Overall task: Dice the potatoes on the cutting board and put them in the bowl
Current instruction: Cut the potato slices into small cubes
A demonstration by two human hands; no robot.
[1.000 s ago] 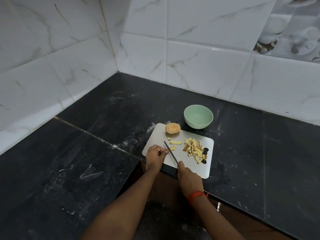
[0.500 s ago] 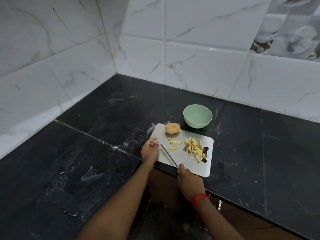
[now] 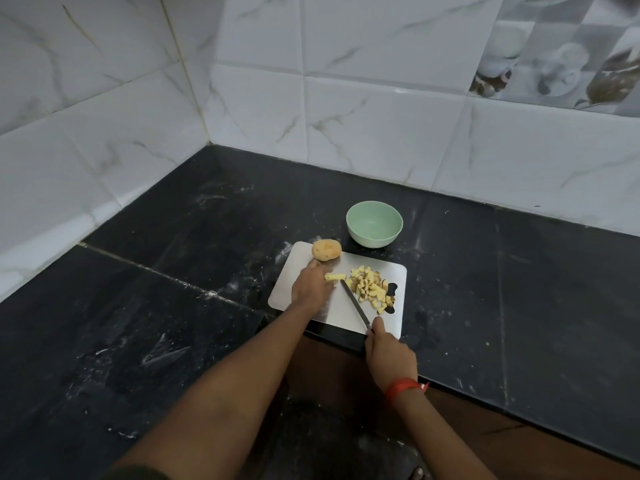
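**Dicing in progress**

The right hand [image 3: 389, 355] clamps the knife [image 3: 355, 302] by its handle, blade across the cutting board [image 3: 284, 299]. The left hand [image 3: 311, 287] covers one end of a potato strip [image 3: 336, 277]; its finger pose is unclear. Diced pieces [image 3: 372, 289] lie beside the blade.

Bare board [image 3: 346, 265] between potato [image 3: 326, 250] and dice [image 3: 370, 289]; bowl [image 3: 372, 239] beyond.

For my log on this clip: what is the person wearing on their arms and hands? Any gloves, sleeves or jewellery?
No gloves: the left hand and the right hand are bare, and no rings are visible. Both forearms are uncovered. The right wrist carries a red thread band with a short loose end sticking out. At the bottom edge of the picture a dark sleeve hem seems to begin on the left arm.
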